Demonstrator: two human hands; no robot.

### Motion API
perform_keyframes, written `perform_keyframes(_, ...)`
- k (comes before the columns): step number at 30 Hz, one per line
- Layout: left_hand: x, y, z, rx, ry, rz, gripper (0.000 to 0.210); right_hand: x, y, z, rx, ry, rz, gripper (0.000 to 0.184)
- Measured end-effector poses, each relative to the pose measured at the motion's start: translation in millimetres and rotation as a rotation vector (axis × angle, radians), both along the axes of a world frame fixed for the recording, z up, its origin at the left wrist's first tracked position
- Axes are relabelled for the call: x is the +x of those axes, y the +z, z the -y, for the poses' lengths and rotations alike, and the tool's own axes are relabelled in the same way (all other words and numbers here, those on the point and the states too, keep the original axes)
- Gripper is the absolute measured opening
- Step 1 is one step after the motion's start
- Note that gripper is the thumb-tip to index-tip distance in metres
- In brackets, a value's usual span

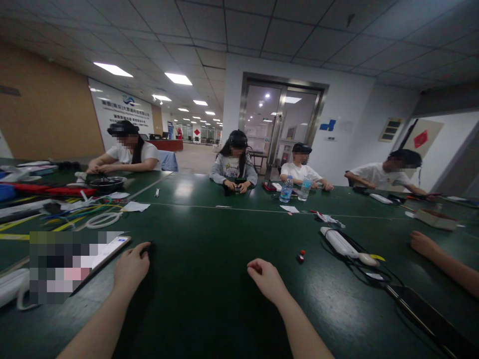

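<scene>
- Step in hand, as a judgement: a light pinch at the left hand [131, 269], lower left of the frame, while the right hand [266, 280], lower centre-right, looks idle.
- The left fingers seem to grasp a small dark item [150, 243] at their tips; it is too small to identify. The phone [114, 251] lies just beside that hand.
- The right fingers are curled, thumb near the index finger; I cannot tell whether they enclose anything.
- A small red-and-dark piece [301, 257] sits on the desk [209, 279], right of the right hand and apart from it; grasping it would call for uncurling those fingers and reaching rightward.
- Pose: both forearms rise from the bottom edge, slanting inward on the right, the left wrist bent, hands well apart.
</scene>
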State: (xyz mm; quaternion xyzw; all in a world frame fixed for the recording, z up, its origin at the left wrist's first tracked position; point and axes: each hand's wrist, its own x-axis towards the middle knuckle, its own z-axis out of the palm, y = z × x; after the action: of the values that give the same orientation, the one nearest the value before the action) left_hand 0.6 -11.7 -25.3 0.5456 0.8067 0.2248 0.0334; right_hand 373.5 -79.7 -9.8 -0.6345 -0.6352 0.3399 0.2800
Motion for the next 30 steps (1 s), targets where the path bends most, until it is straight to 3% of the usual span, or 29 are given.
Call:
perform_keyframes(14,-0.8,-2.3,-1.1,0.002,-0.005,0.002,0.041,-1.1,2.5,1.0,0.004,-0.003,0.005,0.023)
perform_keyframes(23,3.8,8.3,4.4,-0.015,-0.011,0.041,0.04,-1.2,-0.6,-0.2,0.012,-0.008,-0.003,0.022)
perform_keyframes(26,20.0,11.5,7.8,-0.006,-0.102,0.067,0.039,-1.3,0.0,0.4,0.014,0.0,-0.007,0.023)
perform_keyframes(30,68.8,8.5,21.0,-0.009,-0.405,0.114,0.04,-4.9,3.4,3.3,0.026,0.008,-0.014,0.023)
